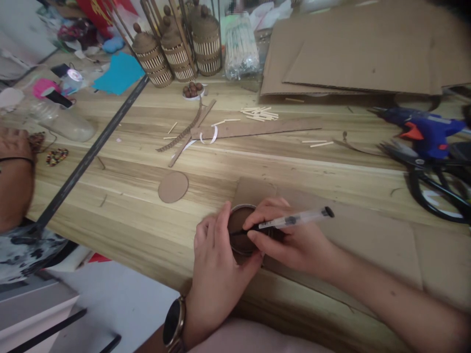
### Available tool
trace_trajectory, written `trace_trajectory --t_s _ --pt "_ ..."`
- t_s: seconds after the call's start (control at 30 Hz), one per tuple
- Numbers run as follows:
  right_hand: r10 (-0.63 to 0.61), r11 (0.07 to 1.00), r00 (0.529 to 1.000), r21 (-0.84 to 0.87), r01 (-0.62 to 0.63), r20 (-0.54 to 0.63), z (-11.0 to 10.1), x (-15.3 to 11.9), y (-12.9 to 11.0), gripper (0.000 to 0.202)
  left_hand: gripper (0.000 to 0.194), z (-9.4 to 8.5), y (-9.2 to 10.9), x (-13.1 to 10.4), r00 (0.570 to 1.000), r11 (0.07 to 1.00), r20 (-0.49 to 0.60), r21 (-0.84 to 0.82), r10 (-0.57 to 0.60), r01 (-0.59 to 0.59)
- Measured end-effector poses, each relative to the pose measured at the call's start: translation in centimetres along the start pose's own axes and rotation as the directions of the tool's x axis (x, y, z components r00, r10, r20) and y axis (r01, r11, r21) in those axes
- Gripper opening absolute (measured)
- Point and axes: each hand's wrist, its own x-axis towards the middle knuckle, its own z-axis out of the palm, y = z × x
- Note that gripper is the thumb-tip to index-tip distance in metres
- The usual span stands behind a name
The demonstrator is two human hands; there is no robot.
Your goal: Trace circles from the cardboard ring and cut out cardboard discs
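Note:
My left hand (217, 264) curls round the edge of a round, thin-rimmed thing (239, 216), brown inside, and holds it at the end of a cardboard strip (371, 240). Whether it is a ring or a lid I cannot tell. My right hand (294, 245) pinches a pen (290, 219) with a clear barrel and black end. Its tip points down inside the round rim, partly hidden by my fingers. A cut cardboard disc (173, 187) lies flat to the upper left of my left hand.
Scissors (419, 164) and a blue glue gun (429, 130) lie at right. Cardboard sheets (353, 49), lantern-like stick-and-cardboard models (178, 54) and a bag of sticks (241, 46) stand behind. Loose sticks (259, 113) lie mid-table. Another person's arm (14, 181) rests at left.

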Motion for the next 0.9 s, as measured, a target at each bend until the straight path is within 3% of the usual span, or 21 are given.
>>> trace_trajectory --t_s 0.73,0.9 --pt "0.010 1.000 0.996 0.014 -0.012 0.089 -0.72 0.37 0.05 0.007 0.074 -0.27 0.05 0.02 0.998 0.998 0.025 0.027 0.052 -0.053" --pt "0.024 0.999 0.997 -0.028 -0.022 0.073 -1.04 0.31 0.47 0.012 0.082 -0.32 0.11 0.02 0.998 0.998 0.045 0.044 0.036 -0.038"
